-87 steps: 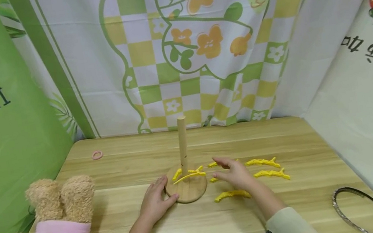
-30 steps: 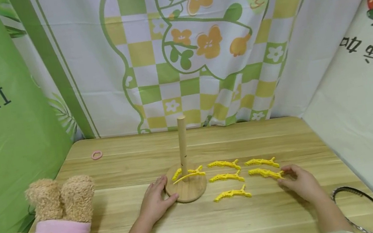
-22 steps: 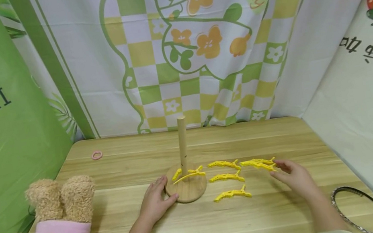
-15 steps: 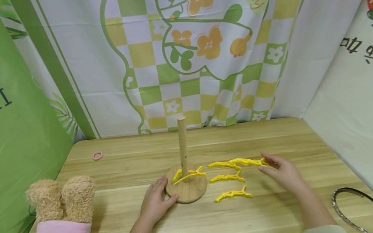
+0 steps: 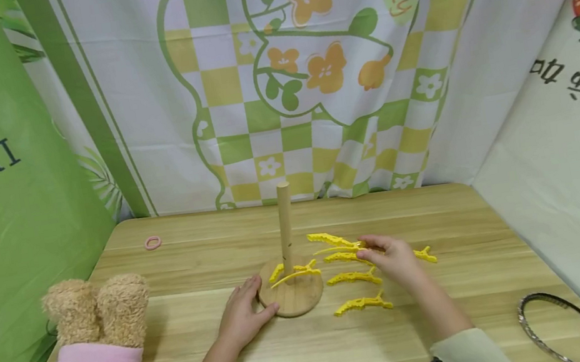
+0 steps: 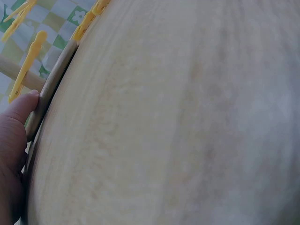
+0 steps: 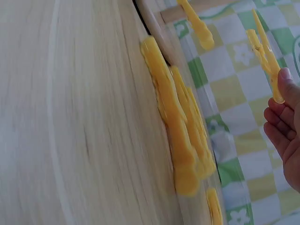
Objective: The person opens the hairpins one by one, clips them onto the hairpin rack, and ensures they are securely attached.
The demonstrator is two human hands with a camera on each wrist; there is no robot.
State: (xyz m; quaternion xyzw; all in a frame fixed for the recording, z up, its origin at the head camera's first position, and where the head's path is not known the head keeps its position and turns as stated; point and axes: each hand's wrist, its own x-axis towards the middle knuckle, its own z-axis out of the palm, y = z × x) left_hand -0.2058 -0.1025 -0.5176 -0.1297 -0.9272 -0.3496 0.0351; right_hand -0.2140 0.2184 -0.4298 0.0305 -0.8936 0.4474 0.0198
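My right hand (image 5: 373, 248) pinches a yellow hair clip (image 5: 331, 239) and holds it above the table, its tip pointing at the wooden post (image 5: 286, 224). In the right wrist view that clip (image 7: 264, 49) sticks up from my fingertips (image 7: 283, 93) with its two prongs spread. My left hand (image 5: 249, 304) rests flat against the round base (image 5: 300, 298) of the stand, thumb (image 6: 21, 108) on its rim (image 6: 52, 84). One yellow clip (image 5: 293, 271) sits at the foot of the post. Several more clips (image 5: 362, 303) lie on the table to the right of the base.
A teddy bear (image 5: 80, 360) in a pink top sits at the table's front left. A pink hair tie (image 5: 152, 242) lies at the back left, and a dark headband (image 5: 554, 322) at the front right. Cloth walls close in three sides.
My right hand picked a clip from the right end of the rows and carried it left and up toward the post. The left hand has stayed on the base.
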